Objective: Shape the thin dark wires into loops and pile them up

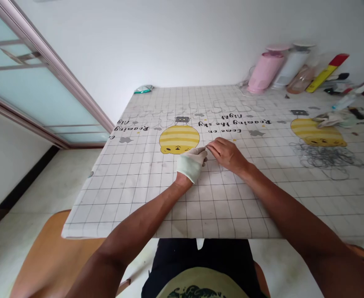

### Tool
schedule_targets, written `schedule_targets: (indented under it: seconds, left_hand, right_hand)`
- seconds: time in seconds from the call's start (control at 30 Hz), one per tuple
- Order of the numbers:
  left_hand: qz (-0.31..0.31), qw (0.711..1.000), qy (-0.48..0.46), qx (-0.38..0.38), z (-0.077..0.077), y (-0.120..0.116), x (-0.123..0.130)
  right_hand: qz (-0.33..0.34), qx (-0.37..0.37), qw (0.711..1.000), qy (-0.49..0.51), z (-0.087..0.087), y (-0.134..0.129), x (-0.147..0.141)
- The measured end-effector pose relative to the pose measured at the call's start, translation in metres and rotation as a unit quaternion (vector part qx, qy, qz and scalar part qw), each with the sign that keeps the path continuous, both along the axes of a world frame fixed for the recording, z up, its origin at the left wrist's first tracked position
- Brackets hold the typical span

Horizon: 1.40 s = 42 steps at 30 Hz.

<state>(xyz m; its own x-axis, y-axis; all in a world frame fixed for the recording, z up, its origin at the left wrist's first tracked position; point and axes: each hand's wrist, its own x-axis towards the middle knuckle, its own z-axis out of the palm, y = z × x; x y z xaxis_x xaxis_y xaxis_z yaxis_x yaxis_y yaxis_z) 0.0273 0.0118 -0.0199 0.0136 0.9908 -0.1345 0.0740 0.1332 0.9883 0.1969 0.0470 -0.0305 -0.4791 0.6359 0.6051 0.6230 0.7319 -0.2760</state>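
My left hand (193,162), in a white glove, is closed in a pinch above the middle of the table. Bare and also closed, my right hand (226,154) meets it from the right, fingertips almost touching. Between them shows the tip of a thin grey strand (207,147), like wire or cord; most of it is hidden by the fingers. A tangled heap of similar grey strands (327,155) lies to the right. Behind my hands, several loose curved strands (225,108) are spread in a row across the cloth.
A checked tablecloth (132,182) with yellow bear prints covers the table. Along the wall stand a pink cylinder (266,72), a white one (292,68) and a yellow-red box (327,73). Another glove (337,118) lies at right, a green packet (143,89) at the back left corner.
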Motion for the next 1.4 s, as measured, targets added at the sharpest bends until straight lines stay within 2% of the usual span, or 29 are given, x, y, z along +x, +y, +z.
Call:
schedule_targets:
  seconds: [0.1,0.2,0.27,0.6,0.8,0.93,1.07,1.13,1.27,1.33,1.4]
  left_hand:
    - [0.016,1.0,-0.021,0.0,0.003,0.001,-0.001]
    - [0.047,0.999,-0.018,-0.006,0.008,0.0,-0.002]
    - [0.054,0.999,-0.006,-0.006,0.01,-0.001,-0.002]
    - [0.045,0.998,0.035,0.007,0.01,-0.004,-0.001]
    - [0.036,0.999,0.031,0.003,0.01,-0.008,-0.001]
    - [0.048,0.999,0.002,0.003,0.009,-0.005,-0.002]
    - [0.078,0.996,-0.038,0.006,0.012,-0.002,-0.003]
    - [0.092,0.994,-0.051,0.01,0.013,-0.002,-0.004]
    - [0.1,0.992,-0.074,0.027,0.012,-0.003,-0.005]
    - [0.101,0.992,-0.073,0.036,0.013,-0.003,-0.005]
    - [0.104,0.992,-0.062,0.033,0.015,-0.002,-0.006]
  right_hand:
    - [0.001,-0.05,0.995,0.084,0.01,0.001,0.009]
    - [-0.017,-0.118,0.977,0.175,0.018,-0.006,0.016]
    - [-0.023,-0.145,0.969,0.197,0.02,-0.011,0.016]
    - [0.03,-0.063,0.992,0.102,0.004,-0.006,0.01]
    - [0.046,-0.072,0.99,0.109,0.008,-0.003,0.016]
    - [0.039,-0.147,0.98,0.126,0.022,-0.006,0.021]
    - [0.014,-0.251,0.942,0.221,0.032,-0.012,0.029]
    - [0.034,-0.297,0.919,0.258,0.032,-0.015,0.029]
    - [0.099,-0.399,0.88,0.237,0.027,-0.022,0.017]
    - [0.103,-0.413,0.875,0.231,0.025,-0.025,0.008]
    - [0.093,-0.403,0.881,0.227,0.023,-0.028,0.001]
